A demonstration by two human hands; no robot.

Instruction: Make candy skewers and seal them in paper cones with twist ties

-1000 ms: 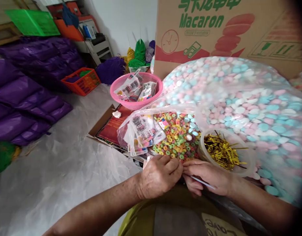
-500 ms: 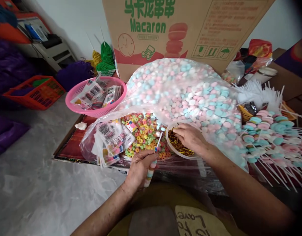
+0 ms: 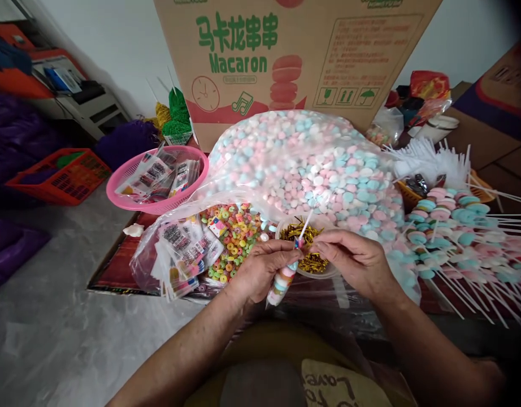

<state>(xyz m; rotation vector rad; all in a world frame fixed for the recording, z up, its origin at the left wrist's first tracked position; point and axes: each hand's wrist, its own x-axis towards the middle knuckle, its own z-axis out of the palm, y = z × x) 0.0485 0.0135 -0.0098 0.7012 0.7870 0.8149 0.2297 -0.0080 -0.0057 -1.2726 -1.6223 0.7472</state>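
Note:
My left hand [image 3: 264,265] is closed around the gathered neck of a clear wrapper on a marshmallow skewer [image 3: 282,282]. Pink, white and blue pieces fill the wrapper below my fingers, and the white stick pokes out above, tilted to the right. Beside the neck, my right hand [image 3: 357,260] has its thumb and forefinger pinched together; what lies between them is too small to make out. Just behind both hands stands a clear round tub [image 3: 281,229] of gold twist ties [image 3: 313,262], partly covered by the fingers.
A big plastic bag of marshmallows [image 3: 294,152] fills the middle, with ring-shaped candies [image 3: 230,240] and printed wrappers [image 3: 186,243] at left. A pink basket [image 3: 159,206] stands behind the wrappers. Unwrapped marshmallow skewers [image 3: 442,237] lie at right. Behind rises a cardboard box [image 3: 311,68].
My right hand has come out of the tub of gold twist ties to the wrapper's neck. The left hand has moved right with the skewer. The view has shifted slightly.

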